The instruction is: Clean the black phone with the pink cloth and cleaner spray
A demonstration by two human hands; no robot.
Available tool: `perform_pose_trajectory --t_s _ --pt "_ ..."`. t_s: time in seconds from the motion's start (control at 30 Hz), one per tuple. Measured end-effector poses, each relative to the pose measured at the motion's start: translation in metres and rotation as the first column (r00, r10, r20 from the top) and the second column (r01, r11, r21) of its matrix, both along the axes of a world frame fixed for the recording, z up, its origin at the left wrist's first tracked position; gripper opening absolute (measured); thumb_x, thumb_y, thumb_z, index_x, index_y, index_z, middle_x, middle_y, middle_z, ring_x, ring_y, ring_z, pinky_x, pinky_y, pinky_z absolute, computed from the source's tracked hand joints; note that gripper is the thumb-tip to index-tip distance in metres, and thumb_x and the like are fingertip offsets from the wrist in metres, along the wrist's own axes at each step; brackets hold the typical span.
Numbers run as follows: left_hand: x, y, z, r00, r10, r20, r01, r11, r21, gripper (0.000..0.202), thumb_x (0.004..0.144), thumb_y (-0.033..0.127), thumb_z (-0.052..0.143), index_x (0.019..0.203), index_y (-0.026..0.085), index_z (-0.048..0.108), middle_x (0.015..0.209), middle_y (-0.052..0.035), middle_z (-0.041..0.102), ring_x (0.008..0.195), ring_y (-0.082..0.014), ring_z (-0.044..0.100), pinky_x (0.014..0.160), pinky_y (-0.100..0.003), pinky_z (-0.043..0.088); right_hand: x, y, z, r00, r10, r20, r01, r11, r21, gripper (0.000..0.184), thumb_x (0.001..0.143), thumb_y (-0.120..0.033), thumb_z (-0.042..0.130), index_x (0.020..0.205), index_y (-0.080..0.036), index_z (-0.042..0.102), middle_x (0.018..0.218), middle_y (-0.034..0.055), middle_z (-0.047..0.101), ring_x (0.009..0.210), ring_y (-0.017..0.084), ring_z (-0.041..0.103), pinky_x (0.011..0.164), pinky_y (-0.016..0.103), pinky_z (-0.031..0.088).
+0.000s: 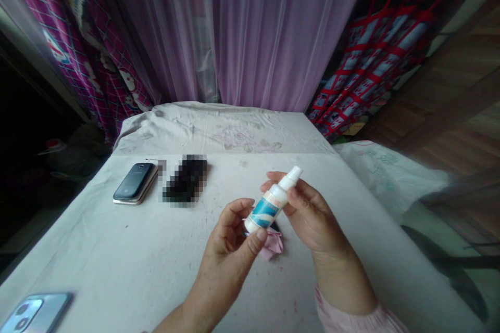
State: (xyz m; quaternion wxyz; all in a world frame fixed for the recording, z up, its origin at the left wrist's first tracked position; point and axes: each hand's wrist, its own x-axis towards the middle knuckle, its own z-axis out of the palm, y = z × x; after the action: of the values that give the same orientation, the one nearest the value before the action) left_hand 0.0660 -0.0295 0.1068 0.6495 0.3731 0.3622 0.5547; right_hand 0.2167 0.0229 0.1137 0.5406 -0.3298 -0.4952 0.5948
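Note:
A small white spray bottle (pixel 266 209) with a blue and cream label is held tilted above the table, its white cap pointing up and to the right. My left hand (pixel 234 244) grips the bottle's base between thumb and fingers. Around the neck and cap, the thumb and fingers of my right hand (pixel 312 213) are closed. Below the bottle lies a crumpled pink cloth (pixel 271 244), with something dark beside it, partly hidden by the bottle and my hands.
Two stacked phones (pixel 135 182) lie at the left, beside a dark pixelated object (pixel 185 179). A light blue phone (pixel 39 312) sits at the near left corner. A white cloth (pixel 156 250) covers the table. Purple curtains (pixel 273 36) hang behind, and a white plastic bag (pixel 386 171) is at the right.

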Motion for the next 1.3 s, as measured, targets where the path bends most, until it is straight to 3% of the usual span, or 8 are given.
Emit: perform_pose_trajectory --t_s 0.1,0.3,1.3 --pt "0.0 -0.0006 -0.001 0.999 0.004 -0.035 -0.002 0.999 0.046 0.04 0.079 0.036 0.075 0.111 0.025 0.055 0.101 -0.0027 0.064 0.074 -0.0108 0.058 0.056 -0.018 0.045 0.0 0.0003 -0.0006 1.0 0.004 -0.013 -0.004 1.0 0.001 0.03 0.083 -0.047 0.065 0.105 -0.027 0.07 0.094 0.0039 0.071 0.08 0.017 0.062 0.071 0.03 0.049" --pt "0.001 -0.0009 0.0018 0.998 0.011 -0.064 -0.003 0.993 0.118 0.025 0.082 0.034 0.072 0.103 0.025 0.062 0.087 0.0006 0.063 0.069 -0.0106 0.057 0.053 -0.017 0.044 0.001 0.0006 -0.0014 1.0 -0.005 -0.016 0.005 1.0 -0.001 0.03 0.083 -0.047 0.066 0.104 -0.026 0.071 0.092 0.0042 0.072 0.079 0.017 0.061 0.071 0.03 0.048" --pt "0.0017 -0.0015 0.007 0.999 -0.031 -0.04 0.034 0.996 0.085 0.027 0.079 0.038 0.074 0.099 0.024 0.061 0.081 0.0009 0.062 0.067 -0.0101 0.054 0.053 -0.017 0.041 0.0008 -0.001 0.0001 0.999 -0.021 0.033 0.021 1.0 -0.001 0.034 0.083 -0.05 0.064 0.104 -0.025 0.07 0.092 0.0047 0.072 0.076 0.017 0.061 0.068 0.03 0.048"
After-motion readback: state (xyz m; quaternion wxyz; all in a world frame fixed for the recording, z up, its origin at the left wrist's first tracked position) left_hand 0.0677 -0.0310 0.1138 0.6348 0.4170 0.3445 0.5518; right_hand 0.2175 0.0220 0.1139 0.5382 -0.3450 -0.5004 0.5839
